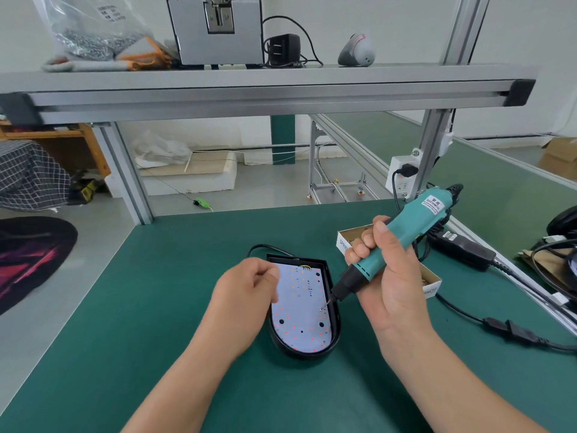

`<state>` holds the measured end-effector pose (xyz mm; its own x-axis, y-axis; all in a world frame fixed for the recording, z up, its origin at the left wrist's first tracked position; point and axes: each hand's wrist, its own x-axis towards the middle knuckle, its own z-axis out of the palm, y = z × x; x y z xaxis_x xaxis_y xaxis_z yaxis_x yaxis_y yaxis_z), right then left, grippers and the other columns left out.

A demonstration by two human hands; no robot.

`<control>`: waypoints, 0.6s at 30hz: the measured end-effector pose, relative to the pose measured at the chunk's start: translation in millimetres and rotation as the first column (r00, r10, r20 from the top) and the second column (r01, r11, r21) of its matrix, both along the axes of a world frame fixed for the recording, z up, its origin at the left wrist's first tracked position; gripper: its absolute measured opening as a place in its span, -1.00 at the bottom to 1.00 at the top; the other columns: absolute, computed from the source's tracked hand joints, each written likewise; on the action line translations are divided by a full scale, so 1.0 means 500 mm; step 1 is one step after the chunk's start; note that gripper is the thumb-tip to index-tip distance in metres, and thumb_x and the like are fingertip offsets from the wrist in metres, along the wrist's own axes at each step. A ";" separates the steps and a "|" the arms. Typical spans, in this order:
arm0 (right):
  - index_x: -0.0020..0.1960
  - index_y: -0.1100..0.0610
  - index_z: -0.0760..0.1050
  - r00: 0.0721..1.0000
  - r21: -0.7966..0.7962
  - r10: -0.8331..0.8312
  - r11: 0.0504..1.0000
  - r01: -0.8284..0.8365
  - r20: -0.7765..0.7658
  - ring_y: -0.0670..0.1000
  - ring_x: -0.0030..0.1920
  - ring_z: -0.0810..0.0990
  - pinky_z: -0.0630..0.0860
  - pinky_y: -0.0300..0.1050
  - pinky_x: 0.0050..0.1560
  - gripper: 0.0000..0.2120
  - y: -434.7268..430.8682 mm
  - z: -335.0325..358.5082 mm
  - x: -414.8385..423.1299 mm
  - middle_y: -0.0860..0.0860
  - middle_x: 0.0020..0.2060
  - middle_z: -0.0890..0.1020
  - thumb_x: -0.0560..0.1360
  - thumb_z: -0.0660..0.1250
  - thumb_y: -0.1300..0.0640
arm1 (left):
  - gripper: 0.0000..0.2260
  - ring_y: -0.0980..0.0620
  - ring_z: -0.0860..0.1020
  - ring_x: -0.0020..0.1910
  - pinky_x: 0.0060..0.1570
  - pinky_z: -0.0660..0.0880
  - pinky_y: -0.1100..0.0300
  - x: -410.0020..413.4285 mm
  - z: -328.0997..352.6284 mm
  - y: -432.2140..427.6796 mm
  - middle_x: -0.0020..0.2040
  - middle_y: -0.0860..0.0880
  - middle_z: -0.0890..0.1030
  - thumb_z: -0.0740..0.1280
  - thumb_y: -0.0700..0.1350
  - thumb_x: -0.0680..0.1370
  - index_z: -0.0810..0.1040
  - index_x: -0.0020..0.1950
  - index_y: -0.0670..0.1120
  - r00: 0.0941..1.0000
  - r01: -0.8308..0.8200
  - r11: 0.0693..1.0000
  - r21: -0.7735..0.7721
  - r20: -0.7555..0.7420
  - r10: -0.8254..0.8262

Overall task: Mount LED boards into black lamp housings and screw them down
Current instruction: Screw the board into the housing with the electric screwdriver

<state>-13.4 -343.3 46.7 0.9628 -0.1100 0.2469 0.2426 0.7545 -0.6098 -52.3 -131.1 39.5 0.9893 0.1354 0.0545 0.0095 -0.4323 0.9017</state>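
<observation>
My lamp housing (334, 314) lies flat on the green desk (140, 292), open side up, with its rounded end toward me and its square end away. The white LED board (298, 310) sits inside it, dotted with small red and orange points and a few dark holes. A thin black cable (260, 246) curls out from the housing's far left corner onto the desk.

My left hand (246, 295) is at the housing's left rim, fingers curled with the tips over the board's edge. I cannot tell whether they pinch the rim or only rest there.

My right hand (385, 270) is wrapped tight round a teal electric screwdriver (415, 223), just right of the housing. The tool leans down and left, and its thin bit meets the board near the housing's right wall, about halfway along.

Behind my right hand, right of the housing, stands an open cardboard box (342, 242) partly hidden by my fingers; its contents are too small to make out. Farther right of the housing lies a black power brick (462, 250) with its cords trailing over the desk.
</observation>
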 end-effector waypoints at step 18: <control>0.15 0.13 0.43 0.999 -0.170 0.042 0.985 -0.039 0.018 0.04 -0.33 0.43 0.50 -0.11 -0.22 -0.83 0.049 -0.044 0.005 0.07 -0.28 0.40 0.61 0.35 0.28 | -0.61 -0.01 0.23 -0.40 -0.35 0.19 0.14 0.004 -0.021 0.003 -0.44 0.10 0.26 0.38 0.17 0.46 0.24 -0.28 -0.01 0.981 0.041 0.906 0.421 -0.188 0.042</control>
